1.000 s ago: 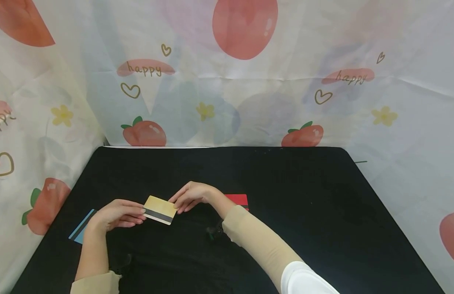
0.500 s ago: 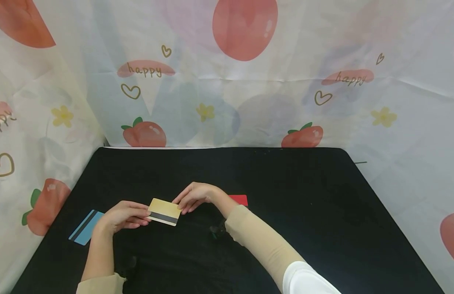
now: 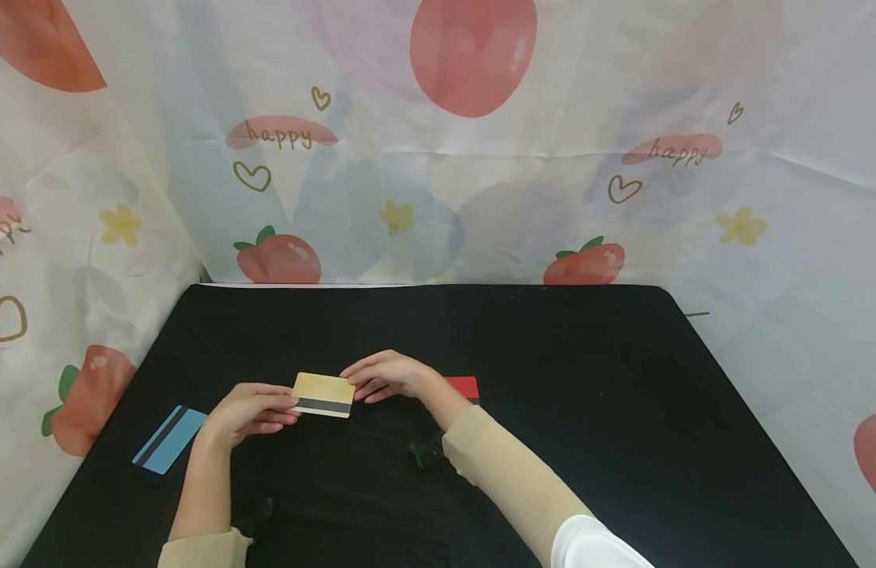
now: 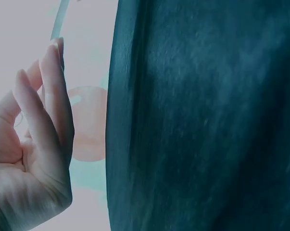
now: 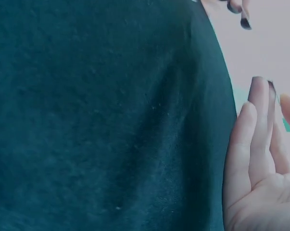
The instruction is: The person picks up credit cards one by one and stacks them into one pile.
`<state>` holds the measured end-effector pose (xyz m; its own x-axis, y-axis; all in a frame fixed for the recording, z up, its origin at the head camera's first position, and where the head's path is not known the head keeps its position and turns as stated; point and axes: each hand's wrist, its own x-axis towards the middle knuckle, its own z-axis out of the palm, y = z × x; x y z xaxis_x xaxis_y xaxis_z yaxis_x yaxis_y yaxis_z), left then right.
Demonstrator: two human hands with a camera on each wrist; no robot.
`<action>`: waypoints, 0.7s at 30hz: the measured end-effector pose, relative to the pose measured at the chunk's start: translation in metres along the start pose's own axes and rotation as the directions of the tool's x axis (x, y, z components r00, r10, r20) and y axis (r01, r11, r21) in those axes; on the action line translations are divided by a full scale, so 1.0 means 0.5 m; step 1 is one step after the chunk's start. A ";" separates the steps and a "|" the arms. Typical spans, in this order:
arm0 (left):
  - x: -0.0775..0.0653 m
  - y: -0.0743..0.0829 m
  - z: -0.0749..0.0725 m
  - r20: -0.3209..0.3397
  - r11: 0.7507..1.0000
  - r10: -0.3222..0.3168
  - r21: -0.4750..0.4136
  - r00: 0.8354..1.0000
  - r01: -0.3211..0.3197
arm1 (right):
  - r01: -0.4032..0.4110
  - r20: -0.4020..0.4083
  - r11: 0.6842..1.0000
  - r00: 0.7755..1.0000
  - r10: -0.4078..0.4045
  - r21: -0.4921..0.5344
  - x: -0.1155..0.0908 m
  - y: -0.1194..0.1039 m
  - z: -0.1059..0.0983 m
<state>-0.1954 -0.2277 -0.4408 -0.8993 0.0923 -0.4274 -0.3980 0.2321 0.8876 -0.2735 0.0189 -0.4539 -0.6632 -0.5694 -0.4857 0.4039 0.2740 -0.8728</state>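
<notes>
A gold bank card (image 3: 324, 386) with a dark stripe along its lower part is held up between the two hands in the head view. My left hand (image 3: 249, 412) pinches its left edge between thumb and fingers. At the card's upper right corner, my right hand (image 3: 393, 374) pinches it with the fingertips. The left wrist view shows the left hand (image 4: 44, 120) with a thin edge of the card (image 4: 60, 19) at its fingertips. In the right wrist view the right hand (image 5: 260, 168) has its fingers extended, and the card is hardly visible there.
A blue card (image 3: 169, 442) with a dark stripe lies on the black table (image 3: 587, 379), left of the left wrist. A red card (image 3: 464, 386) lies partly hidden behind the right forearm. Printed curtains (image 3: 438, 197) stand behind the table and at its sides.
Both hands have shifted right with the gold card, which has also risen slightly and become more level. More of the blue card shows now. The blue and red cards have stayed put.
</notes>
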 end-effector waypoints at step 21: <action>0.022 0.019 0.069 -0.146 0.984 0.010 -0.175 0.989 -0.036 | 0.100 -0.221 0.955 0.975 -0.037 0.280 -0.044 0.038 -0.008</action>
<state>-0.2026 -0.1909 -0.4429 -0.9201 -0.0475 -0.3887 -0.3910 0.0557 0.9187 -0.2539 0.0398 -0.4601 -0.8006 -0.3941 -0.4513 0.4956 -0.0122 -0.8685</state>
